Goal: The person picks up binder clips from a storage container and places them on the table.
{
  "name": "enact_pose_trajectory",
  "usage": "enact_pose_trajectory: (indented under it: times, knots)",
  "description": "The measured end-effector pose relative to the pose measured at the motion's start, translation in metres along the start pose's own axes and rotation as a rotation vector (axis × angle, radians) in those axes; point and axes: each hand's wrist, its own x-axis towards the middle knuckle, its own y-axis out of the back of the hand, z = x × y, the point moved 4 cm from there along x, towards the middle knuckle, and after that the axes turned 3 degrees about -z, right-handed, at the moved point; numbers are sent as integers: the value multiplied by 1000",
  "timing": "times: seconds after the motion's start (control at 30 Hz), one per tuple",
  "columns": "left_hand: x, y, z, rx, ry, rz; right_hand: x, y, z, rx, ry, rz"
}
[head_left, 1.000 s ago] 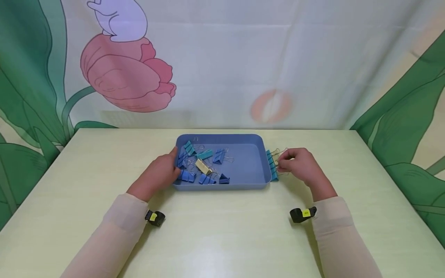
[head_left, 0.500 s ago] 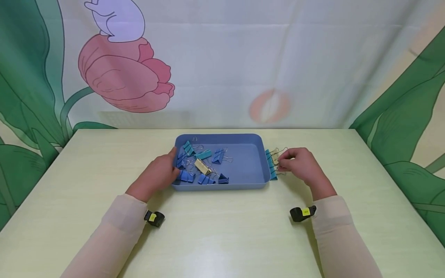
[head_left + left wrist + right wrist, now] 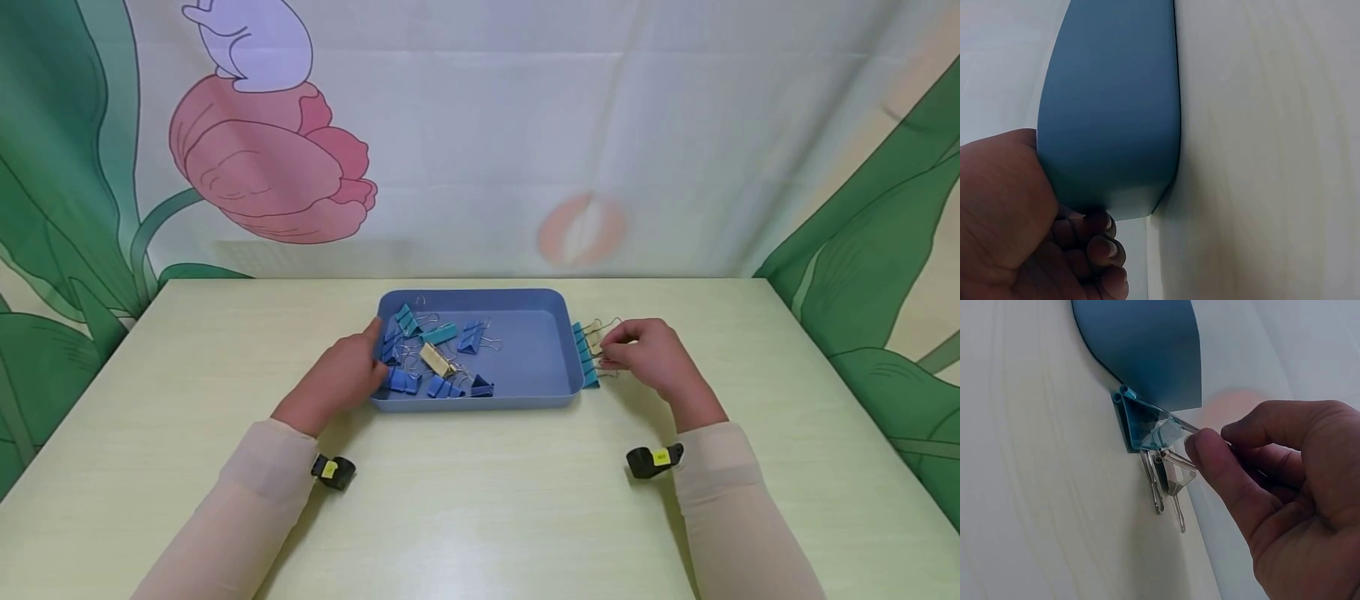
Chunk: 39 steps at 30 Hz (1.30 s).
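My left hand (image 3: 337, 375) grips the left end of a blue tray (image 3: 525, 402), its fingers curled by the outer wall in the left wrist view. Beyond the tray's right wall, my right hand (image 3: 651, 357) pinches a wire handle of a teal binder clip (image 3: 1135, 422) between thumb and forefinger. That clip lies against the outside of the wall, its wide spine towards the tray. A pale yellow binder clip (image 3: 593, 335) sits right beside it, partly hidden by the fingers. More teal clip bodies (image 3: 584, 354) line this wall.
Several blue and teal binder clips (image 3: 403, 380) and a yellow clip (image 3: 437, 360) lie jumbled in the tray's left half. The pale wooden table (image 3: 480, 492) stretches in front, and a printed curtain (image 3: 465, 150) hangs behind its back edge.
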Motion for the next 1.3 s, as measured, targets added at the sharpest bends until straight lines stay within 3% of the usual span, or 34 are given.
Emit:
enact_pose_trajectory:
  times: [0.2,0.33,0.53,0.67,0.93,1.3]
  knots:
    - [0,-1,-1,-5,2,-1,1,2,2,-46,13,19]
    - [-1,0,-1,-1,-9,11,-2,4,-1,-142,32,70]
    - [-2,0,-2,-1,-7,20,-11,8,-21,-298,99,187]
    - [-1,-1,-3,2,-10,21,-16,5,-33,-333,158,232]
    - [0,0,-2,0,-12,28,-20,-12,-53,-293,261,212]
    - [-1,0,-1,1,-2,24,-20,-42,-70,-223,357,122]
